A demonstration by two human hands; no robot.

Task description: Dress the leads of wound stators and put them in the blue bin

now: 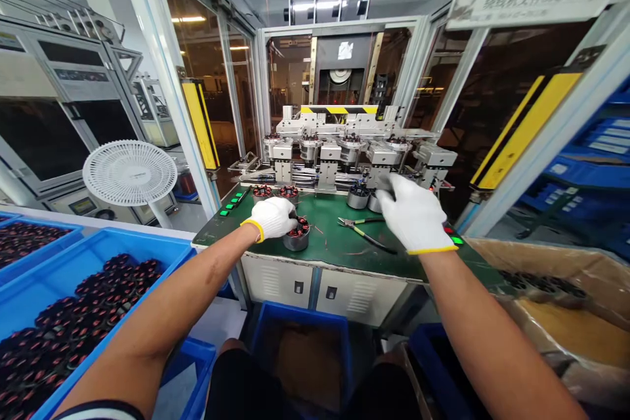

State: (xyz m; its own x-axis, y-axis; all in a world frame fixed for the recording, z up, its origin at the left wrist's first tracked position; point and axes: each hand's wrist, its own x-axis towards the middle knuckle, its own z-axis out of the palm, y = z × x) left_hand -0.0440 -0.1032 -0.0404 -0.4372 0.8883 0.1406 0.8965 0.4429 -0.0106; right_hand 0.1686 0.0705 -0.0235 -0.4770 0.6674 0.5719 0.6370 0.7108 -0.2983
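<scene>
My left hand (pixel 273 217), in a white glove with a yellow cuff, has its fingers closed at the top of a motor stator (pixel 296 243) with red copper windings. This stator stands near the front edge of the green worktop (pixel 325 249). My right hand (pixel 415 212), gloved the same way, is over the right part of the worktop with its fingers apart. Below its fingertips is a grey stator (pixel 374 202), partly hidden by the glove. Another dark stator (pixel 357 197) stands beside that one. Wire cutters (pixel 365 231) lie between my hands with their handles spread.
Two wound stators (pixel 289 194) stand behind my left hand. A winding machine (pixel 329 154) holding several stators borders the worktop's back. Blue bins (pixel 105 239) of stators are at left, beside a white fan (pixel 130 172). A cardboard box (pixel 581 259) stands right; yellow posts (pixel 526 131) flank the machine.
</scene>
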